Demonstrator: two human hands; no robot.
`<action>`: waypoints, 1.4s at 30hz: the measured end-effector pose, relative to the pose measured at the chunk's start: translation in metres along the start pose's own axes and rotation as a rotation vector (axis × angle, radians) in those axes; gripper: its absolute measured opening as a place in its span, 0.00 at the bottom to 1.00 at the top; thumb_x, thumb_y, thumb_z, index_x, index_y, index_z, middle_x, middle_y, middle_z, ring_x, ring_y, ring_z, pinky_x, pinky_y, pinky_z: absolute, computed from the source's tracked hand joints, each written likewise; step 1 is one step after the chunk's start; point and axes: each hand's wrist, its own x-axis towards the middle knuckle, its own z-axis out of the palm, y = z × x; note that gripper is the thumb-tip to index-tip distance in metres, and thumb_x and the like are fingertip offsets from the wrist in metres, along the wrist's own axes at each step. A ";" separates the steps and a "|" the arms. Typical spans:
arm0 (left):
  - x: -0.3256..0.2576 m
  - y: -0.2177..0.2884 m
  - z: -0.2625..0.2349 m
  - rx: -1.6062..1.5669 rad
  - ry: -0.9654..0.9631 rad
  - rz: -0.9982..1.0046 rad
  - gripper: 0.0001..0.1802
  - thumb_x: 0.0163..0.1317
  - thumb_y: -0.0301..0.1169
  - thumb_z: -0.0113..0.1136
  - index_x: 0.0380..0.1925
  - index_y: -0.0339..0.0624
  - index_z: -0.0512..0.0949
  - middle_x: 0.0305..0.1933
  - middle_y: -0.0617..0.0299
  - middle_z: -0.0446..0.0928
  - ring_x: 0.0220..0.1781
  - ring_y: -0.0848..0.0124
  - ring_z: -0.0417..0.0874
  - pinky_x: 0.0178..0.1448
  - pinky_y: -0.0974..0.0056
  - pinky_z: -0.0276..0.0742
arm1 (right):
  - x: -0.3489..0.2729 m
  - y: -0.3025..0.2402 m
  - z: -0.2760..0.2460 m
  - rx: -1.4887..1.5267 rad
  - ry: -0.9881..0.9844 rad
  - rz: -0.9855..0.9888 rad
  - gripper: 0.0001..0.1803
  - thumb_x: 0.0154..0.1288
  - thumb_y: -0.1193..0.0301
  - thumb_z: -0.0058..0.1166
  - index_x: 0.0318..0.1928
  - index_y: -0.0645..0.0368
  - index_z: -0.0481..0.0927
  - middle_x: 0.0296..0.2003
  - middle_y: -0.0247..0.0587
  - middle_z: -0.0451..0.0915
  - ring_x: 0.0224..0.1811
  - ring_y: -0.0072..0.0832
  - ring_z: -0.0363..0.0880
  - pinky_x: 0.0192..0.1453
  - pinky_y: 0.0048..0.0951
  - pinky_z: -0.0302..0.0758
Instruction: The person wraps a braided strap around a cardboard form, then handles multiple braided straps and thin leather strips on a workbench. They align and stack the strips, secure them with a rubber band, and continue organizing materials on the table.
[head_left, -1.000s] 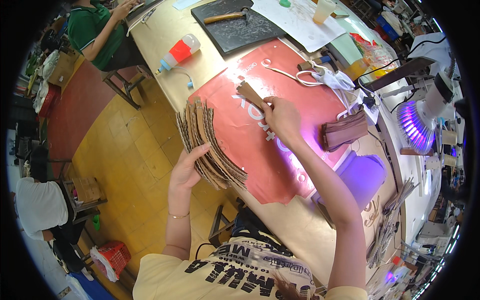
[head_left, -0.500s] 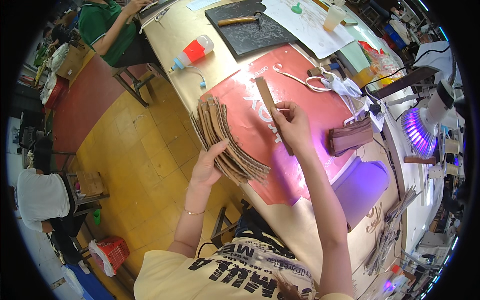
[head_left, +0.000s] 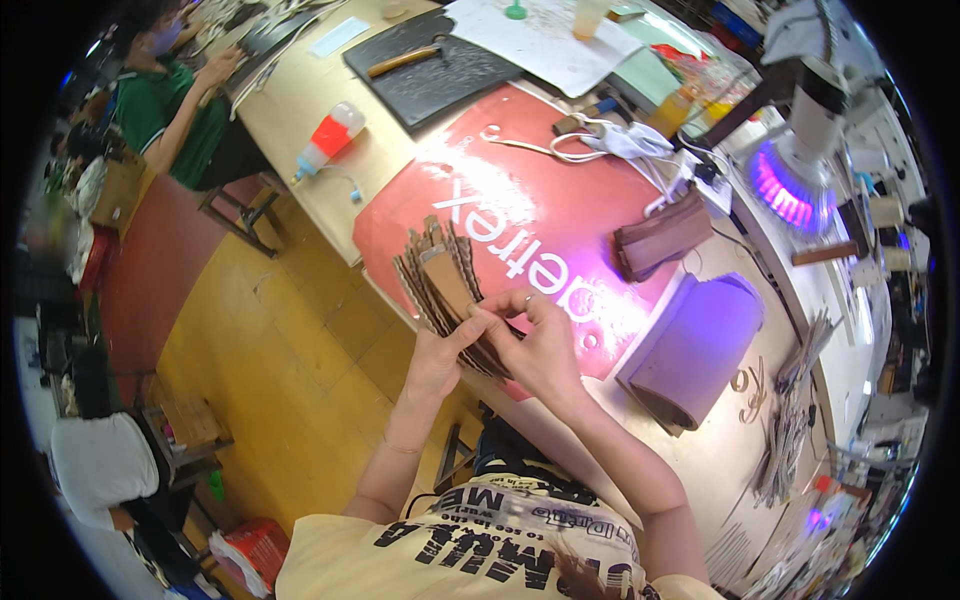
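My left hand [head_left: 436, 358] is closed around a fanned bundle of brown strips [head_left: 412, 281], which look like leather with rough, wavy edges. A smoother tan-brown strip [head_left: 449, 282] lies along the upper face of that bundle. At its near end my right hand [head_left: 540, 350] pinches it, thumb close to my left thumb. The fingers partly hide the lower end of the bundle. Both hands are over the front-left edge of a red printed sheet [head_left: 590, 180] on the table.
Behind are a squeeze bottle [head_left: 330, 137], a black board [head_left: 450, 90] and a hammer [head_left: 404, 62]. To the right are a dark brown strip stack [head_left: 665, 236], a rolled sheet [head_left: 695, 345], white cords [head_left: 635, 140] and a lit lamp [head_left: 795, 185]. A person in green [head_left: 170, 115] sits far left.
My right hand has brought the single strip from above the red sheet leftward onto the bundle, and now the hands meet. The view has shifted and turned slightly.
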 end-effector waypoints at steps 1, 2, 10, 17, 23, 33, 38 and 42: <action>-0.004 -0.003 0.004 -0.066 -0.006 0.023 0.18 0.61 0.25 0.68 0.50 0.33 0.77 0.48 0.58 0.81 0.48 0.70 0.84 0.53 0.63 0.82 | -0.003 0.005 0.001 -0.050 0.046 -0.045 0.09 0.63 0.70 0.63 0.39 0.63 0.84 0.33 0.44 0.78 0.39 0.37 0.78 0.46 0.35 0.76; -0.005 -0.006 0.009 -0.041 0.056 -0.002 0.17 0.62 0.24 0.68 0.50 0.33 0.77 0.48 0.59 0.81 0.47 0.70 0.84 0.53 0.63 0.82 | -0.008 0.009 0.002 0.020 0.080 -0.072 0.09 0.63 0.70 0.62 0.39 0.63 0.84 0.33 0.44 0.77 0.39 0.36 0.78 0.46 0.34 0.75; -0.006 -0.020 0.029 -0.014 0.072 -0.138 0.19 0.63 0.21 0.62 0.55 0.35 0.73 0.50 0.57 0.79 0.50 0.69 0.82 0.57 0.63 0.81 | -0.023 0.026 -0.006 0.384 0.230 0.080 0.10 0.64 0.72 0.60 0.43 0.63 0.79 0.38 0.42 0.76 0.39 0.28 0.76 0.46 0.29 0.74; 0.003 -0.020 0.042 -0.219 -0.087 -0.230 0.22 0.62 0.28 0.58 0.57 0.42 0.70 0.46 0.60 0.77 0.52 0.66 0.79 0.63 0.55 0.78 | -0.034 0.019 -0.131 -0.091 -0.144 -0.030 0.18 0.67 0.65 0.60 0.52 0.63 0.80 0.42 0.42 0.83 0.43 0.28 0.82 0.50 0.31 0.77; 0.009 -0.014 0.052 -0.264 -0.059 -0.220 0.22 0.60 0.27 0.59 0.55 0.44 0.71 0.45 0.61 0.76 0.49 0.63 0.81 0.61 0.51 0.81 | 0.065 0.047 -0.239 -1.382 -0.046 0.178 0.10 0.62 0.63 0.61 0.41 0.50 0.89 0.37 0.39 0.88 0.41 0.36 0.87 0.53 0.52 0.73; 0.002 -0.013 0.060 -0.051 0.056 -0.248 0.15 0.62 0.28 0.62 0.48 0.34 0.77 0.45 0.53 0.82 0.48 0.63 0.84 0.56 0.57 0.83 | 0.114 0.137 -0.184 -1.645 0.015 0.344 0.09 0.57 0.61 0.64 0.39 0.44 0.89 0.35 0.32 0.88 0.39 0.28 0.88 0.54 0.61 0.67; 0.000 -0.007 0.066 -0.097 -0.013 -0.211 0.14 0.62 0.25 0.62 0.48 0.35 0.77 0.44 0.55 0.82 0.47 0.64 0.85 0.55 0.59 0.84 | 0.105 0.137 -0.202 -1.624 -0.019 0.110 0.06 0.57 0.62 0.63 0.33 0.44 0.89 0.30 0.33 0.88 0.34 0.29 0.87 0.50 0.52 0.70; 0.001 -0.002 0.065 -0.069 -0.041 -0.230 0.15 0.61 0.27 0.63 0.48 0.36 0.76 0.44 0.55 0.82 0.48 0.65 0.84 0.55 0.58 0.83 | 0.081 0.093 -0.221 -1.206 0.041 0.171 0.07 0.55 0.65 0.61 0.31 0.50 0.89 0.27 0.35 0.86 0.30 0.28 0.85 0.42 0.33 0.71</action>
